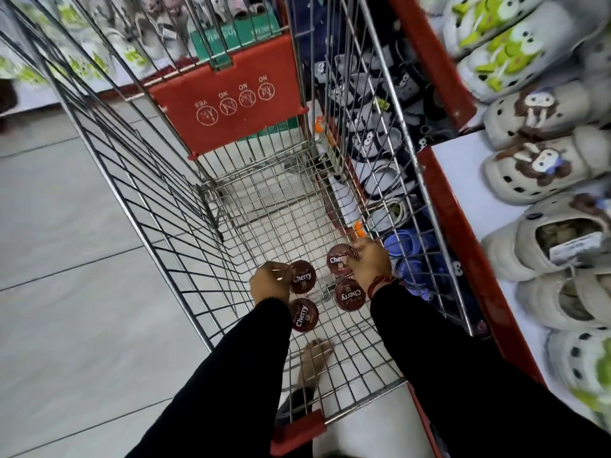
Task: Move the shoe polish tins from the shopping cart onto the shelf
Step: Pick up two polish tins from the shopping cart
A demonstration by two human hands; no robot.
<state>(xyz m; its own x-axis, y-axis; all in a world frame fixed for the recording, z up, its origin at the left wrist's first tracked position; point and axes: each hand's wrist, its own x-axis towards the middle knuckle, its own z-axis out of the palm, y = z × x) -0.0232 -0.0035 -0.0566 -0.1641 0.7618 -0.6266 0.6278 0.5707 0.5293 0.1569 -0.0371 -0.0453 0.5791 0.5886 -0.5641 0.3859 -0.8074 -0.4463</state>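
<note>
Two black sleeves (231,375) reach down from the lower frame into the shopping cart (158,206). Four round dark-red tins marked "Cherry" lie on its wire floor at lower centre. The left hand (269,280) pinches the upper-left tin (302,277); the right hand (368,262) grips the upper-right tin (340,261). The shelf (463,180) runs along the right.

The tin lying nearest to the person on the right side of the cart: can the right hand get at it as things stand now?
Probably yes. That tin lies face up on the cart floor, right beside the wrist of the right hand, with nothing on top. The hand is on another tin, so it might need to pull back.
</note>
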